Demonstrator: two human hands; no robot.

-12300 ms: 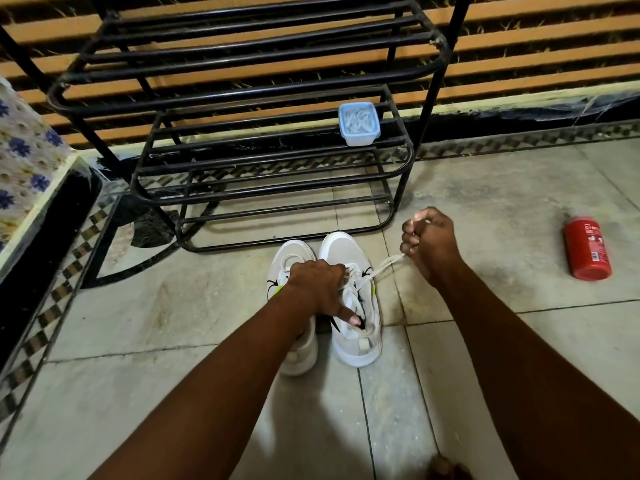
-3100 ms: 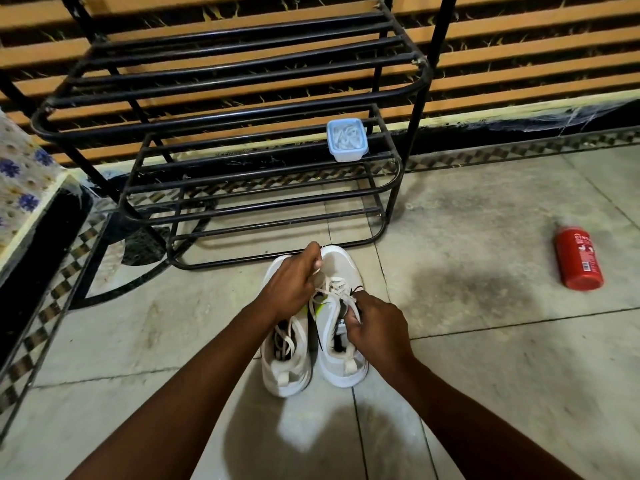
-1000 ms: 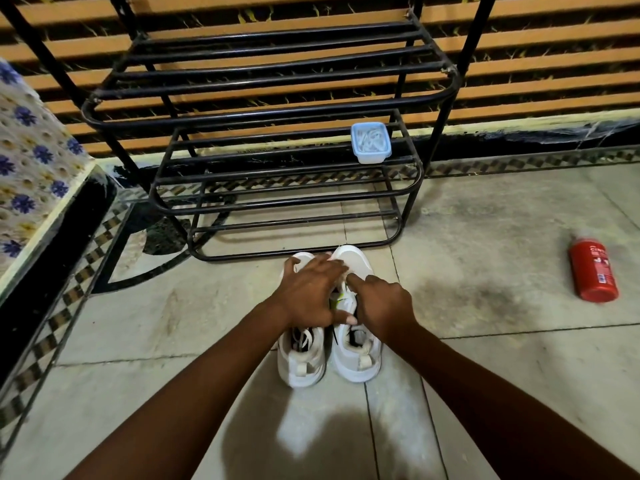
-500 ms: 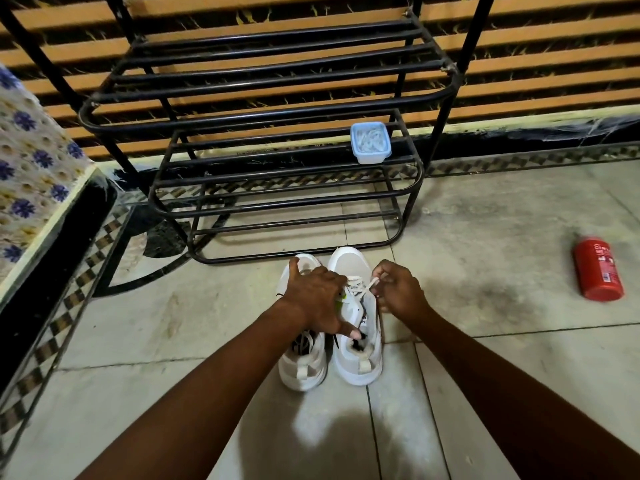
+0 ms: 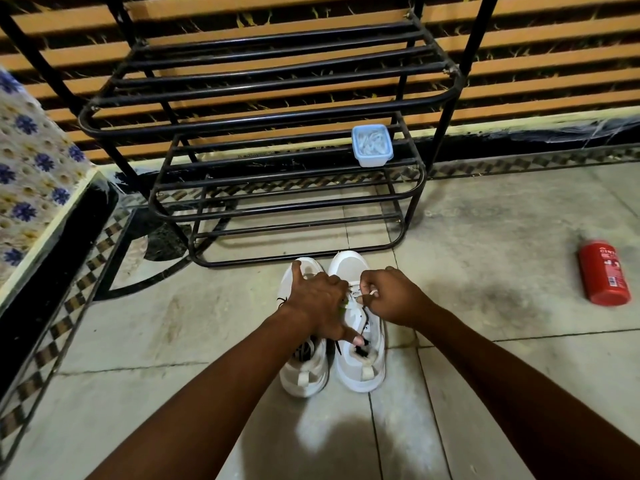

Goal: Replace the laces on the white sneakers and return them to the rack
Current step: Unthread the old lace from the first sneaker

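Two white sneakers stand side by side on the floor tiles, toes toward the black metal rack (image 5: 287,209). The left sneaker (image 5: 304,372) is partly under my left hand (image 5: 320,306), which lies across both shoes with its fingers spread and one fingertip pressing down near the tongue of the right sneaker (image 5: 362,365). My right hand (image 5: 388,296) hovers over the right sneaker's laces and pinches a white lace end (image 5: 372,292) between curled fingers. Most of the lacing is hidden under the hands.
A small light-blue tub (image 5: 372,145) with white contents sits on the rack's middle shelf at the right. A red canister (image 5: 604,271) lies on the floor far right. A floral-covered ledge (image 5: 31,188) borders the left side.
My right hand has moved in closer over the right sneaker, keeping the lace end pinched. My left hand stays pressed on the shoes.
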